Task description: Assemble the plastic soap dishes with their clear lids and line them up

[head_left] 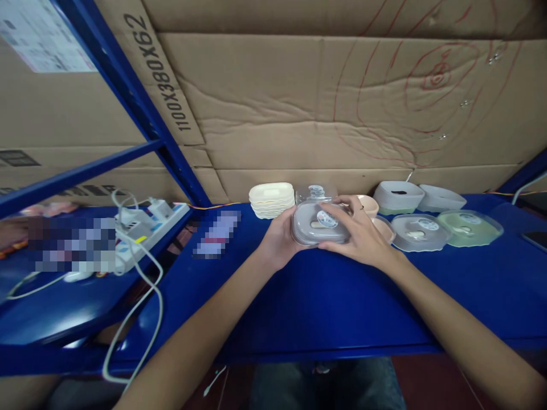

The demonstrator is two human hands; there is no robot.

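Note:
Between my two hands is a translucent lidded container (314, 226) with a round sticker and a pale tab on its lid. My left hand (280, 239) is wrapped round its left side. My right hand (361, 230) grips the right side, with fingers over the lid's far edge and the thumb along the near edge. Just behind it is another clear lid (316, 192) with a sticker, partly hidden. A stack of cream-coloured trays (272, 199) stands to the left. Peach bowls (368, 203) sit behind and beside my right hand, which covers part of them.
To the right lie a clear stickered lid (421, 232), a greenish one (470, 229) and translucent bowls (399, 197). A blurred-out flat object (217, 233) is at left. Power strips with white cables (156, 225) lie further left. Cardboard (265, 102) walls the back; a blue post (128, 97) rises left.

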